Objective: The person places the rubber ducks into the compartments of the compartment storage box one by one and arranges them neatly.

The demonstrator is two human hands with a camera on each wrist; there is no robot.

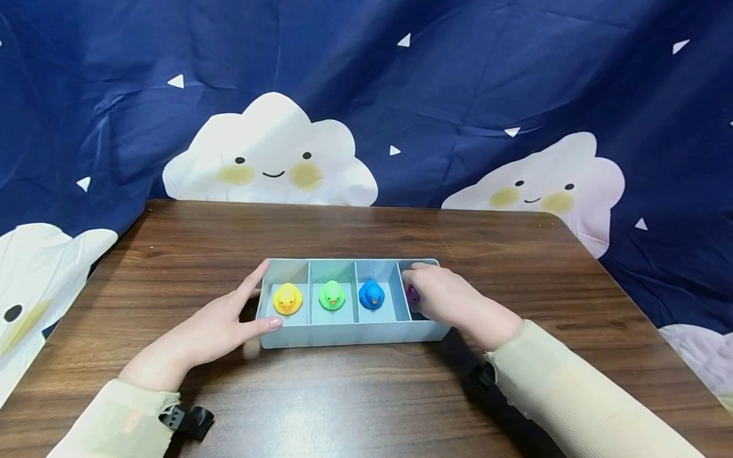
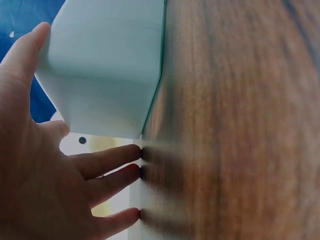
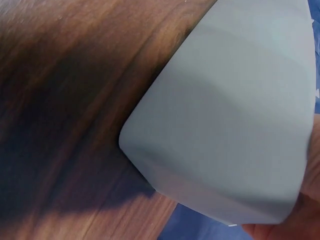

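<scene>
A light-blue box (image 1: 352,335) with compartments in a row stands on the table. A yellow rubber duck (image 1: 287,299), a green rubber duck (image 1: 332,295) and a blue rubber duck (image 1: 371,295) sit in separate compartments, left to right. My right hand (image 1: 444,294) reaches into the rightmost compartment, its fingers bent round a purple rubber duck (image 1: 412,296) that it mostly hides. At the box's left end, my left hand (image 1: 215,328) is spread, thumb and forefinger along the rim. The left wrist view shows its other fingertips (image 2: 131,171) down at the table.
The brown wood-grain table (image 1: 324,399) carries the box near its middle. Behind it hangs a dark blue cloth (image 1: 458,84) printed with white clouds and triangles. A black strap (image 1: 188,420) is at the left wrist.
</scene>
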